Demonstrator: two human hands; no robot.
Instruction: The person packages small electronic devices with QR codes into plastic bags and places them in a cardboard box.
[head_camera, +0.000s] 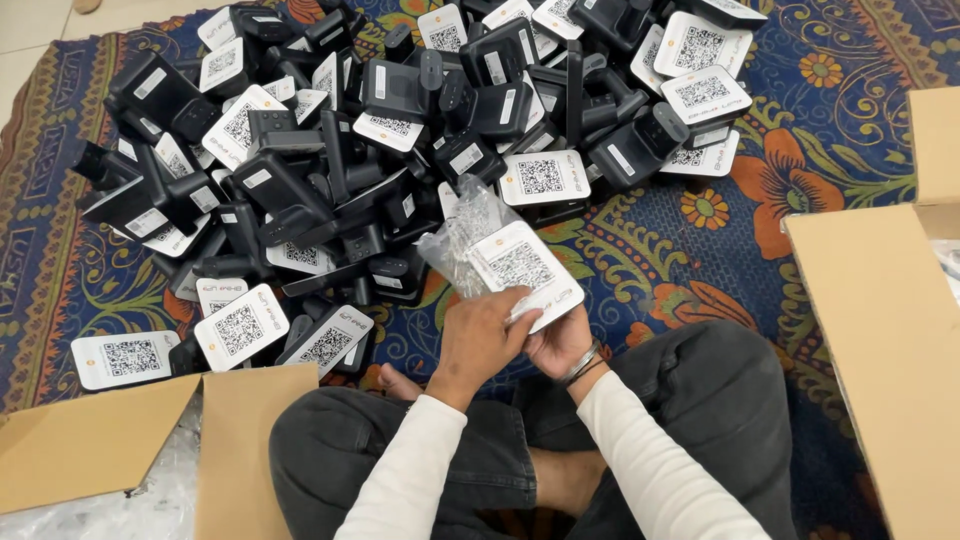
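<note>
The person sits cross-legged, both forearms in white sleeves reaching forward over the lap. The left hand (482, 335) is curled palm down, fingers closed in a grip, thumb side toward the other hand. The right hand (558, 340) sits just beside it, palm up, fingers gripping from beneath, bangles on its wrist.

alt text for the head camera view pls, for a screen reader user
Seen from above, a person sitting cross-legged holds a white-faced device in a clear plastic bag, left hand and right hand gripping it together. Ahead, a big pile of black devices covers a patterned rug, with open cardboard boxes on both sides.
</note>
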